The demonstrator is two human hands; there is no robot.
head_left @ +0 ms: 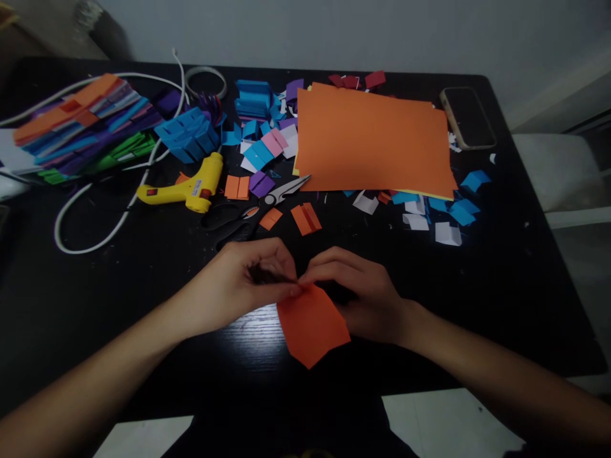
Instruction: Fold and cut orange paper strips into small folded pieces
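Near the front edge of the table, a small piece of orange paper (312, 327) hangs from my fingers, its lower edge angled to a point. My left hand (252, 277) pinches its top edge between thumb and fingers. From the other side, my right hand (363, 289) grips the same top edge, its fingertips meeting the left ones. Part of the right thumb is hidden behind the paper. Just beyond my hands lie black-handled scissors (267, 207), a folded orange paper piece (306, 218) and a smaller orange scrap (270, 219).
A yellow glue gun (186, 187) lies left of the scissors, by a white cable (90, 248). Bundled coloured strips (90, 127) and blue folded paper (188, 135) sit at back left. Stacked orange sheets (372, 143), a phone (468, 117) and blue scraps (463, 212) are at right.
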